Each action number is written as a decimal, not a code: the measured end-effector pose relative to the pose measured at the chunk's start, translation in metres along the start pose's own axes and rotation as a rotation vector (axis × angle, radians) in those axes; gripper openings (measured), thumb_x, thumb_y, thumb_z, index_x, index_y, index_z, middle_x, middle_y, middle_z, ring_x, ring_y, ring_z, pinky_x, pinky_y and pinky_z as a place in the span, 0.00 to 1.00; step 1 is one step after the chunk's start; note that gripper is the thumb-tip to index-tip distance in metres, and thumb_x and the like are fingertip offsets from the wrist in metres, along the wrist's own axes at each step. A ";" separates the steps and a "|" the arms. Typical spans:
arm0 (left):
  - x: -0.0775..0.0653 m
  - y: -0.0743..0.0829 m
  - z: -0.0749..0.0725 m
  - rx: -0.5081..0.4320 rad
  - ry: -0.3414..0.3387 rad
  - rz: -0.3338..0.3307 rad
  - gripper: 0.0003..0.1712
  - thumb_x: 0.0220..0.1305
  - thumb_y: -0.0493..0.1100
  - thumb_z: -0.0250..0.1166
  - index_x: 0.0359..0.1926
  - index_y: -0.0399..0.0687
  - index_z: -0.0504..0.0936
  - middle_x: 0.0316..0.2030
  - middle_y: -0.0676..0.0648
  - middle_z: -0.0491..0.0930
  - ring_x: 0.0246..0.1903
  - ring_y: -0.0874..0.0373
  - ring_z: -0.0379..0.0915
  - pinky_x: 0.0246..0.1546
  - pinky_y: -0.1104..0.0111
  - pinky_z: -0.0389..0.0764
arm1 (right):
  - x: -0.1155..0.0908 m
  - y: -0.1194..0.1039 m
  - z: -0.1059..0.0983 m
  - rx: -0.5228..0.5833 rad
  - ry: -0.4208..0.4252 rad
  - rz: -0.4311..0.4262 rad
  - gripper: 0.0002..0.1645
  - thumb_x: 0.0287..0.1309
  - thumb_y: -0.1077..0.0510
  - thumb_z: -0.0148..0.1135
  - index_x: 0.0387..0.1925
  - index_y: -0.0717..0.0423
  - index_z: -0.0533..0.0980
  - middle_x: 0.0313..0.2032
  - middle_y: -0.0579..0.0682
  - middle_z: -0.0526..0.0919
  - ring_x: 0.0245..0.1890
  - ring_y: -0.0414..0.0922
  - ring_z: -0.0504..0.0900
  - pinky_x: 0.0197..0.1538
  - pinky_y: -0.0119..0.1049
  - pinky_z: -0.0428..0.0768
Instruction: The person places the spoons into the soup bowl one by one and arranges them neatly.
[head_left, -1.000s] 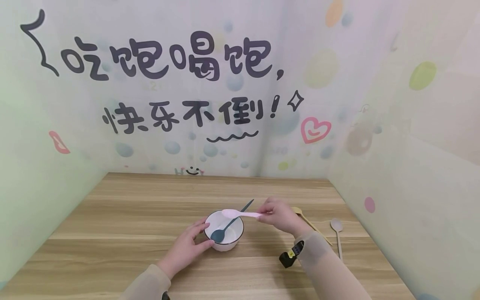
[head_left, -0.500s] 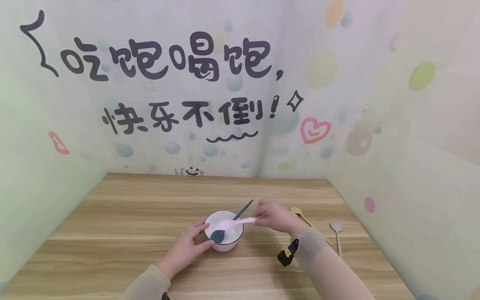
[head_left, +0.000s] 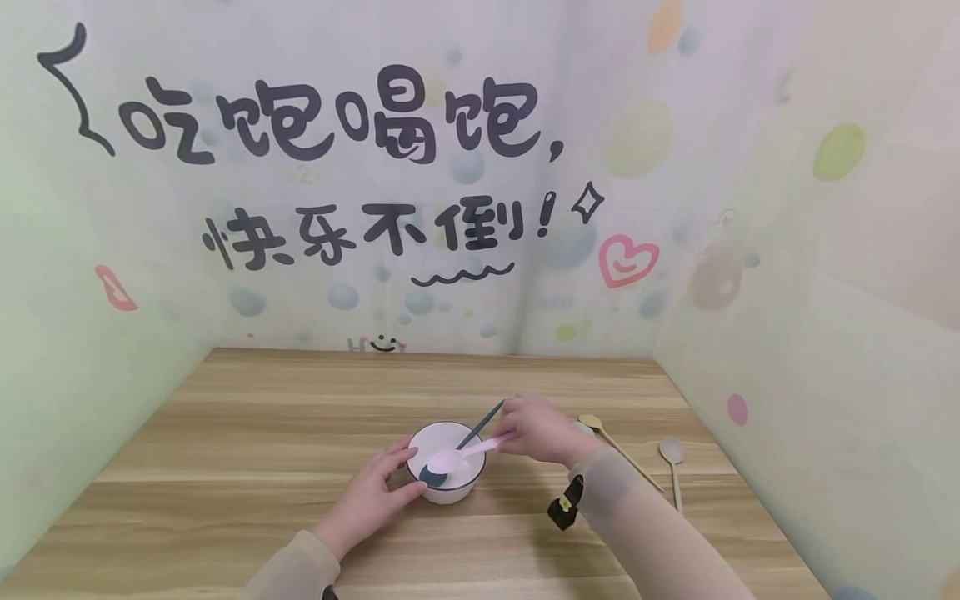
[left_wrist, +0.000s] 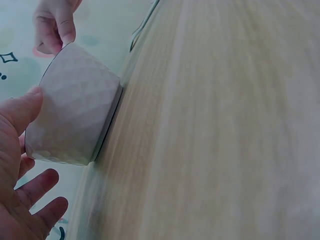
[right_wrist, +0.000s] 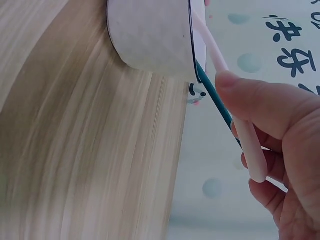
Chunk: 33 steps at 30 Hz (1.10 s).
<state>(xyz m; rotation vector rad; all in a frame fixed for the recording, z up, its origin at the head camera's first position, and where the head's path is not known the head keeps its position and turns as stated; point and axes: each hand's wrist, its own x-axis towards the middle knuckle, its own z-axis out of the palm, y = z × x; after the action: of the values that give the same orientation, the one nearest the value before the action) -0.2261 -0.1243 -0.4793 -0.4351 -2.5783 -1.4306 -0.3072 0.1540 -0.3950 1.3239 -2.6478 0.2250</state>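
Note:
A white bowl (head_left: 450, 496) with a dark rim and a faceted outside stands on the table. My left hand (head_left: 377, 493) holds its left side, thumb at the near rim and fingers farther back; in the left wrist view, two fingers stick out below the bowl (left_wrist: 75, 110). A dark teal spoon (head_left: 478, 425) leans inside with its handle over the far right rim. Between thumb and fingers, my right hand (head_left: 537, 430) pinches the handle of a pink spoon (right_wrist: 252, 150). The pink spoon's head is inside the bowl, overlapping the teal spoon's head in the head view.
To the right lie a yellow spoon (head_left: 626, 452) and a beige spoon (head_left: 672, 452) on the wooden table (head_left: 300, 400). A pale piece partly shows beside the yellow spoon's head. Printed walls stand behind and on both sides.
My right hand has moved left and brought the pink spoon from above the bowl's far rim down into the bowl. The left hand keeps its hold on the bowl.

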 end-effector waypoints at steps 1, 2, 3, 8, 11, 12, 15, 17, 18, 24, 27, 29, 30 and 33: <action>0.000 0.000 0.000 0.000 0.000 0.000 0.32 0.55 0.49 0.72 0.57 0.37 0.77 0.66 0.40 0.66 0.65 0.42 0.61 0.61 0.51 0.68 | 0.001 -0.001 0.000 -0.005 -0.001 -0.002 0.06 0.48 0.52 0.74 0.31 0.46 0.87 0.26 0.35 0.71 0.29 0.37 0.69 0.33 0.29 0.70; 0.000 0.001 0.000 0.000 0.000 0.001 0.32 0.55 0.49 0.72 0.57 0.37 0.77 0.66 0.40 0.66 0.65 0.42 0.61 0.61 0.51 0.68 | 0.002 -0.002 0.000 -0.008 -0.003 -0.003 0.07 0.48 0.52 0.74 0.31 0.46 0.87 0.26 0.35 0.71 0.30 0.37 0.69 0.33 0.29 0.70; 0.000 0.001 -0.001 0.002 0.000 0.002 0.32 0.55 0.49 0.72 0.57 0.37 0.77 0.66 0.40 0.66 0.65 0.42 0.61 0.61 0.51 0.68 | 0.003 -0.003 -0.001 -0.011 -0.006 -0.005 0.07 0.48 0.51 0.74 0.32 0.46 0.87 0.26 0.35 0.71 0.30 0.37 0.69 0.33 0.29 0.70; 0.000 0.001 -0.001 0.004 -0.001 -0.006 0.32 0.56 0.48 0.72 0.57 0.36 0.76 0.66 0.39 0.66 0.65 0.42 0.61 0.62 0.51 0.67 | 0.007 -0.006 -0.001 -0.020 -0.029 -0.015 0.09 0.50 0.50 0.73 0.34 0.46 0.87 0.27 0.36 0.72 0.31 0.37 0.70 0.34 0.29 0.70; 0.000 0.001 -0.001 0.008 0.001 -0.008 0.32 0.56 0.49 0.72 0.58 0.36 0.76 0.66 0.39 0.66 0.65 0.42 0.61 0.62 0.51 0.67 | 0.010 -0.007 0.000 -0.034 -0.042 -0.024 0.10 0.51 0.49 0.72 0.36 0.45 0.87 0.27 0.36 0.71 0.32 0.38 0.69 0.35 0.29 0.70; 0.000 0.002 -0.001 0.009 0.001 -0.006 0.32 0.56 0.49 0.72 0.57 0.36 0.76 0.66 0.39 0.66 0.65 0.42 0.61 0.62 0.51 0.67 | 0.011 -0.008 0.000 -0.041 -0.045 -0.027 0.10 0.51 0.49 0.72 0.36 0.45 0.87 0.27 0.36 0.71 0.33 0.38 0.69 0.36 0.29 0.70; 0.000 0.001 -0.001 0.012 0.002 -0.004 0.32 0.56 0.49 0.72 0.57 0.36 0.77 0.66 0.39 0.67 0.65 0.42 0.62 0.62 0.51 0.68 | 0.013 -0.009 -0.001 -0.051 -0.055 -0.037 0.10 0.52 0.49 0.72 0.36 0.45 0.87 0.27 0.36 0.71 0.33 0.38 0.69 0.36 0.29 0.70; 0.000 0.001 -0.001 0.010 0.001 -0.005 0.32 0.56 0.49 0.72 0.57 0.36 0.77 0.66 0.39 0.66 0.65 0.42 0.61 0.62 0.51 0.68 | 0.014 -0.010 -0.001 -0.050 -0.060 -0.041 0.10 0.52 0.49 0.72 0.36 0.45 0.87 0.27 0.36 0.71 0.33 0.38 0.69 0.36 0.29 0.70; 0.000 0.001 -0.001 0.009 0.000 -0.007 0.32 0.56 0.49 0.72 0.57 0.36 0.77 0.66 0.39 0.66 0.65 0.42 0.61 0.62 0.51 0.67 | 0.015 -0.011 -0.002 -0.050 -0.063 -0.041 0.10 0.52 0.49 0.72 0.36 0.45 0.87 0.28 0.36 0.71 0.33 0.38 0.68 0.36 0.29 0.70; 0.001 -0.001 0.000 0.015 0.001 -0.006 0.32 0.56 0.49 0.72 0.57 0.36 0.77 0.66 0.40 0.67 0.65 0.43 0.61 0.63 0.52 0.66 | 0.017 -0.012 -0.002 -0.063 -0.083 -0.041 0.10 0.53 0.49 0.71 0.36 0.46 0.87 0.28 0.37 0.71 0.33 0.38 0.67 0.36 0.29 0.69; 0.001 -0.001 0.000 0.017 0.003 0.000 0.32 0.55 0.49 0.72 0.57 0.36 0.77 0.66 0.40 0.67 0.65 0.43 0.61 0.63 0.52 0.66 | 0.018 -0.013 -0.002 -0.084 -0.087 -0.047 0.09 0.53 0.48 0.70 0.35 0.45 0.87 0.28 0.36 0.71 0.32 0.38 0.67 0.36 0.29 0.69; 0.001 -0.001 0.000 0.018 0.004 0.004 0.32 0.55 0.49 0.72 0.57 0.36 0.77 0.65 0.40 0.67 0.65 0.42 0.62 0.63 0.52 0.66 | 0.019 -0.014 -0.002 -0.096 -0.093 -0.051 0.09 0.54 0.47 0.70 0.35 0.45 0.87 0.28 0.36 0.70 0.33 0.38 0.67 0.36 0.30 0.68; 0.001 -0.001 0.000 0.018 0.004 0.006 0.32 0.55 0.49 0.72 0.57 0.36 0.77 0.65 0.40 0.67 0.65 0.42 0.62 0.63 0.52 0.66 | 0.020 -0.014 -0.001 -0.097 -0.095 -0.048 0.09 0.54 0.47 0.70 0.35 0.45 0.87 0.28 0.36 0.70 0.33 0.38 0.67 0.36 0.30 0.68; 0.002 -0.001 0.001 0.018 0.005 0.008 0.32 0.55 0.49 0.72 0.57 0.37 0.77 0.65 0.39 0.67 0.65 0.42 0.62 0.63 0.52 0.67 | 0.021 -0.014 0.000 -0.097 -0.104 -0.036 0.08 0.54 0.48 0.69 0.35 0.44 0.86 0.29 0.36 0.71 0.33 0.38 0.67 0.37 0.31 0.67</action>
<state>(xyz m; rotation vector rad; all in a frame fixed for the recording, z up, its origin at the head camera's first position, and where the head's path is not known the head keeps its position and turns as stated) -0.2280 -0.1241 -0.4803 -0.4389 -2.5802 -1.4032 -0.3086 0.1288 -0.3898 1.3865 -2.6784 0.0225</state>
